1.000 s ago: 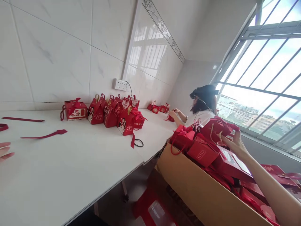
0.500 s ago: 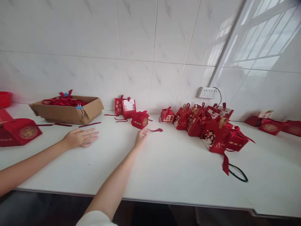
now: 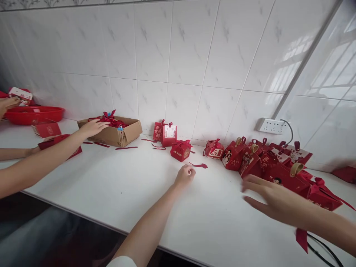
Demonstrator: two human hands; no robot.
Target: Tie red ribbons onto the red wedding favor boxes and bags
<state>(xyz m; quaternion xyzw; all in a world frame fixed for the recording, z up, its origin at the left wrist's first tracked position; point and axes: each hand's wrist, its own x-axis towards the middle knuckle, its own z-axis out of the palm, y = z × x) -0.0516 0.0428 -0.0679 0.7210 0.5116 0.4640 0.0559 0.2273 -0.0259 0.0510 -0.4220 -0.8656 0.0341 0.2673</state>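
Fingers curled together, my left hand (image 3: 185, 177) hovers over or rests on the white table just below a small red gift box (image 3: 180, 151) tied with a ribbon. What it holds, if anything, is too small to make out. A loose red ribbon scrap (image 3: 198, 165) lies a little beyond it. My right hand (image 3: 268, 198), blurred, reaches in from the right with its fingers outstretched. It is nearest to a cluster of red gift bags (image 3: 287, 178) and partly hides them. Another ribbon-tied red box (image 3: 214, 149) stands left of the cluster.
At left, a co-worker's hand (image 3: 94, 128) reaches to a cardboard box (image 3: 130, 132) of red ribbons; their other hand is at a red box (image 3: 75, 151). Another person's hand (image 3: 8, 104) is above a red basin (image 3: 47, 115). A socket strip (image 3: 274, 126) is by the wall.
The view has swung left. My right hand has come in from the right. The co-worker's hand has moved from the table to the ribbon box. My left hand is now farther from the small box.
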